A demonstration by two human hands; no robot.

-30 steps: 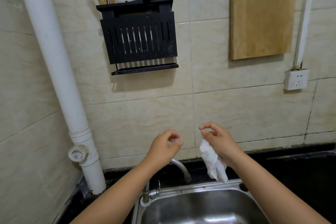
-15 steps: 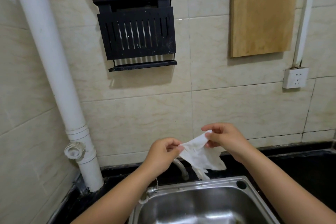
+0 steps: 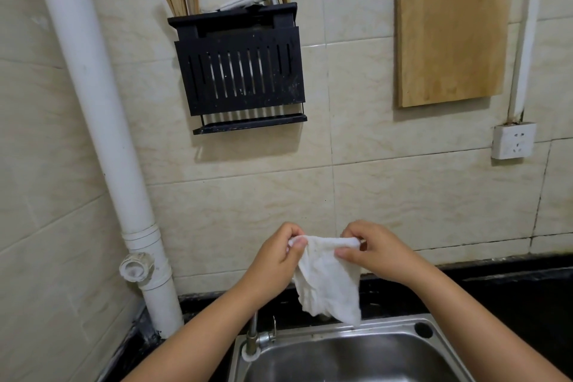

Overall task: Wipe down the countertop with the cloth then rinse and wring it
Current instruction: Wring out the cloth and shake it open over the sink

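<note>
A small white cloth (image 3: 328,282) hangs spread out above the back rim of the steel sink (image 3: 387,324). My left hand (image 3: 276,260) pinches its upper left corner and my right hand (image 3: 375,250) pinches its upper right corner, so the top edge is stretched between them. The cloth's lower part droops in front of the tap, whose base (image 3: 252,339) shows at the sink's left rear. The black countertop (image 3: 511,295) runs along the wall to the right of the sink.
A black wall rack (image 3: 240,71) with chopsticks hangs above the sink. A white drain pipe (image 3: 102,133) stands at the left. A wooden cutting board (image 3: 449,25) and a wall socket (image 3: 513,141) are on the tiled wall to the right.
A second ago the cloth hung bunched from my right hand alone. My left hand took hold of a corner, and both hands pulled the cloth open.
</note>
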